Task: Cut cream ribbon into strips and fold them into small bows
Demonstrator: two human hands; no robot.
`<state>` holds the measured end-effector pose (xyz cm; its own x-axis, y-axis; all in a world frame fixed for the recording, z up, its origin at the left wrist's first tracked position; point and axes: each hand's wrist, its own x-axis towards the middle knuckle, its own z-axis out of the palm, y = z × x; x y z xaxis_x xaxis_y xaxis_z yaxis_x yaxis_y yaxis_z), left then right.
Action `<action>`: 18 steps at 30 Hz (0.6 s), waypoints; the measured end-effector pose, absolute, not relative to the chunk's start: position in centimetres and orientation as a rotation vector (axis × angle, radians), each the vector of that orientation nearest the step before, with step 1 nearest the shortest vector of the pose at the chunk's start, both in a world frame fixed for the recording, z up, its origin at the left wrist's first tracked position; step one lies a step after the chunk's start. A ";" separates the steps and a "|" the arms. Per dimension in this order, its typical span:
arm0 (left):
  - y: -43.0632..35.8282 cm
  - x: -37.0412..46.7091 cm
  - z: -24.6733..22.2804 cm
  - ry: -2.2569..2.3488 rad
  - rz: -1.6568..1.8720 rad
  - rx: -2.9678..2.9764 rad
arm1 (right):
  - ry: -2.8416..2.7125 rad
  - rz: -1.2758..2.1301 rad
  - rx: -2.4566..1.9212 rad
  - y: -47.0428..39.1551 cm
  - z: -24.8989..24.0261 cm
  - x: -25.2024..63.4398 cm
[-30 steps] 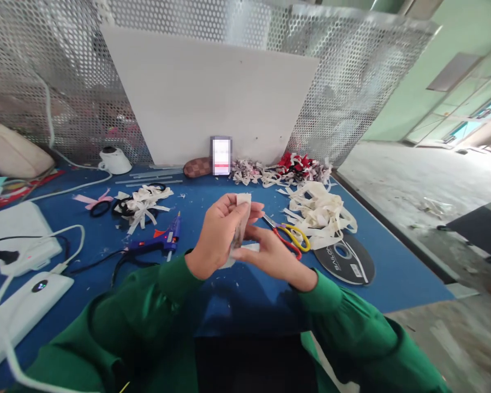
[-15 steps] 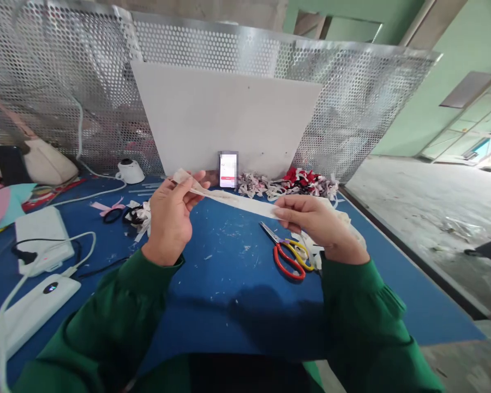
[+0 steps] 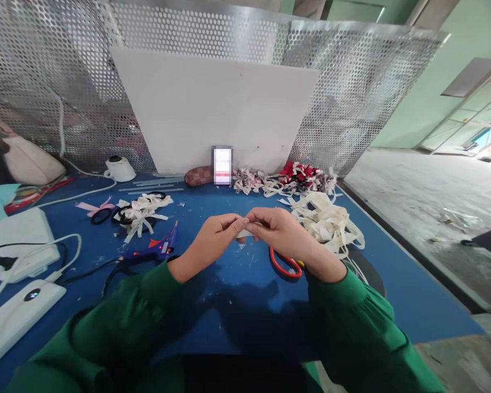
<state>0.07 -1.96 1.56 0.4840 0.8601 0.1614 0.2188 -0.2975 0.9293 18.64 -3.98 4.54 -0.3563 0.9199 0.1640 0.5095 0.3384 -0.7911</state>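
White fabric strip (image 3: 246,233), pinched between both hands (image 3: 242,232)

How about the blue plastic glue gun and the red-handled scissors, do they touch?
Apart. In the head view, blue tabletop shows between the glue gun and scissors.

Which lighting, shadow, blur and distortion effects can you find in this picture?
Head view: soft shadows darken the blue table below the left hand and right hand; the phone has a washed-out screen and pixelated surround; the green sleeves look stretched towards the lower corners; the pale strip lacks fine detail.
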 end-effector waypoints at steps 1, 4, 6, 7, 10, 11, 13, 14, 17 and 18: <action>-1.8 0.0 1.6 0.911 0.825 1.699 | -1.974 0.886 -1.248 -4.0 4.6 18.8; -1.3 -0.5 2.0 0.979 0.901 1.612 | -1.904 0.948 -1.241 -3.8 4.9 19.9; -1.0 -1.0 2.5 1.052 0.981 1.673 | -1.852 0.921 -1.258 -3.7 5.4 21.0; -0.8 -1.3 2.7 1.094 1.012 1.712 | -1.827 0.891 -1.266 -3.7 5.7 21.7; -0.2 -2.1 3.1 1.225 1.046 1.844 | -1.772 0.795 -1.272 -3.7 6.5 23.3; 0.0 -2.3 3.2 1.270 1.029 1.900 | -1.759 0.767 -1.272 -3.8 6.7 23.7; 0.2 -2.5 3.3 1.332 0.949 2.028 | -1.749 0.741 -1.272 -3.9 6.8 23.9; 0.2 -2.5 3.3 1.338 0.903 2.080 | -1.755 0.743 -1.269 -3.9 6.7 23.7; -0.4 -1.8 2.9 1.227 0.868 2.108 | -1.782 0.789 -1.233 -4.0 6.0 22.2; -0.8 -1.4 2.7 1.162 0.898 2.078 | -1.779 0.812 -1.216 -4.0 5.6 21.5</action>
